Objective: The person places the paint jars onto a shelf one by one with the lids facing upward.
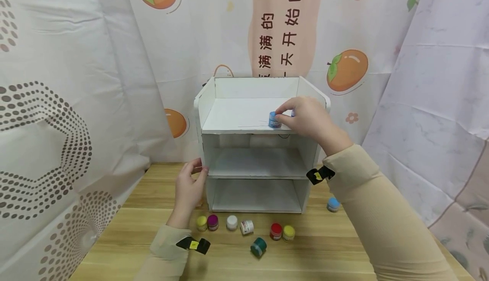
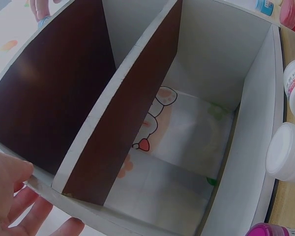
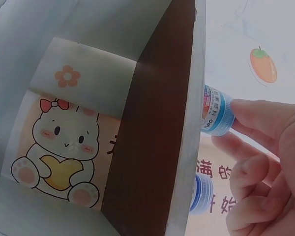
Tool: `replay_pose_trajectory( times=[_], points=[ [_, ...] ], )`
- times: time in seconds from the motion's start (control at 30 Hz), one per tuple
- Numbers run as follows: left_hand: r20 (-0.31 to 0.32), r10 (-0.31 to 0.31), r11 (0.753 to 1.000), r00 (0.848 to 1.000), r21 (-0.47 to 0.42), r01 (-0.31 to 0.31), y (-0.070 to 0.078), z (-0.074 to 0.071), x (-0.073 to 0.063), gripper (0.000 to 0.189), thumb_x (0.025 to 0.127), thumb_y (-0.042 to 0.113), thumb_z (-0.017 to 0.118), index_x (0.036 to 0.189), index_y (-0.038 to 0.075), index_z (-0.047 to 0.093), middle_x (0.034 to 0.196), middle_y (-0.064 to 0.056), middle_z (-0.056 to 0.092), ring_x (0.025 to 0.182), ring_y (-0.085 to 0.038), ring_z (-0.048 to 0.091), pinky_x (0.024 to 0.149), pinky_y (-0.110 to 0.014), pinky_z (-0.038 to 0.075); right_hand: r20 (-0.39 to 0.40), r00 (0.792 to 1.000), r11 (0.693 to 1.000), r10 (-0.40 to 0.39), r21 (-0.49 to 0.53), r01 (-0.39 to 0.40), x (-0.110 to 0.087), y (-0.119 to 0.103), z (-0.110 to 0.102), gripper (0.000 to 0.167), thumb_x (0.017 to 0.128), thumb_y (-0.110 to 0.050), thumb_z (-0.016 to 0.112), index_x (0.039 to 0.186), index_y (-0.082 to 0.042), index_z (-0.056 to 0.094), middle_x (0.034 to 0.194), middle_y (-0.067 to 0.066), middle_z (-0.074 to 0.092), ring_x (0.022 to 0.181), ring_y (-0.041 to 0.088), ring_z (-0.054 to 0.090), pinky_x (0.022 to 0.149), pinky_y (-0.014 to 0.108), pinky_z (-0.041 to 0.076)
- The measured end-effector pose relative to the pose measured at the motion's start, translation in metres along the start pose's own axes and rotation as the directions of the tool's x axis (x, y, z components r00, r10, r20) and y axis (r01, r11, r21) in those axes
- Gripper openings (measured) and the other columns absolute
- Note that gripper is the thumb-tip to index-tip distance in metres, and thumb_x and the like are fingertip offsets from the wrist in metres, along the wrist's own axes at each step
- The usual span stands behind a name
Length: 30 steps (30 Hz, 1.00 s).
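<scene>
My right hand (image 1: 310,117) pinches a light blue paint jar (image 1: 273,120) by its lid, at the front of the top board of a small white shelf (image 1: 256,174). In the right wrist view the thumb and a finger meet the lid of this blue jar (image 3: 217,114). A second, darker blue jar (image 3: 202,194) stands beside it, mostly behind my right hand in the head view. At the shelf's left side is my left hand (image 1: 189,187), fingers loosely bent and holding nothing. The left wrist view has its thumb (image 2: 10,169) close by the side panel's edge; contact is unclear.
Before the shelf on the wooden table lie several jars: yellow (image 1: 201,223), purple (image 1: 212,222), white (image 1: 231,222), a tipped white (image 1: 247,227), a tipped green (image 1: 258,247), red (image 1: 276,231), another yellow (image 1: 288,232). Another blue jar (image 1: 333,204) is at the right. A printed curtain (image 1: 229,26) hangs behind.
</scene>
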<state>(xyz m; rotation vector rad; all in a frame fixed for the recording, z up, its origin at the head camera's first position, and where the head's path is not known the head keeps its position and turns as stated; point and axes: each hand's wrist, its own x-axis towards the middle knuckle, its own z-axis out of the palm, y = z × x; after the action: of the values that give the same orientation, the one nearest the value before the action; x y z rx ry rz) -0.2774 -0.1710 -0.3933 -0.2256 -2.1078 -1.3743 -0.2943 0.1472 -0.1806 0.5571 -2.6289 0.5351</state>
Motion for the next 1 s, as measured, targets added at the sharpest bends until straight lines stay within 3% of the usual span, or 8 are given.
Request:
replay_pose_trajectory(
  times=[0.1, 0.47, 1.0],
  points=[
    [0.001, -0.001, 1.0, 1.0, 0.0, 0.001, 0.0, 0.0, 0.0, 0.033, 0.098, 0.014, 0.07, 0.127, -0.002, 0.064, 0.118, -0.014, 0.065, 0.109, -0.03, 0.066, 0.082, -0.051, 0.057, 0.0, 1.0, 1.0, -0.01, -0.002, 0.01, 0.0, 0.0, -0.001, 0.019, 0.094, -0.025, 0.074, 0.109, -0.014, 0.081, 0.119, 0.012, 0.072, 0.114, 0.028, 0.061, 0.09, 0.048, 0.048],
    [-0.003, 0.0, 1.0, 1.0, -0.004, 0.0, 0.0, 0.001, 0.0, 0.032, 0.098, 0.015, 0.07, 0.126, -0.001, 0.065, 0.117, -0.013, 0.066, 0.108, -0.029, 0.066, 0.081, -0.05, 0.057, -0.027, 0.999, 0.995, -0.045, -0.089, 0.043, 0.011, 0.0, 0.005, 0.017, 0.093, -0.024, 0.075, 0.107, -0.016, 0.082, 0.112, 0.008, 0.075, 0.113, 0.027, 0.066, 0.093, 0.047, 0.049],
    [-0.007, 0.003, 1.0, 1.0, -0.007, -0.003, -0.003, 0.001, 0.0, 0.032, 0.098, 0.014, 0.07, 0.125, -0.001, 0.065, 0.117, -0.013, 0.066, 0.108, -0.029, 0.066, 0.081, -0.05, 0.057, -0.049, 0.997, 0.993, -0.055, -0.106, 0.05, 0.013, 0.0, 0.008, 0.017, 0.093, -0.024, 0.074, 0.105, -0.016, 0.083, 0.105, 0.007, 0.077, 0.105, 0.028, 0.069, 0.083, 0.045, 0.051]
  ],
)
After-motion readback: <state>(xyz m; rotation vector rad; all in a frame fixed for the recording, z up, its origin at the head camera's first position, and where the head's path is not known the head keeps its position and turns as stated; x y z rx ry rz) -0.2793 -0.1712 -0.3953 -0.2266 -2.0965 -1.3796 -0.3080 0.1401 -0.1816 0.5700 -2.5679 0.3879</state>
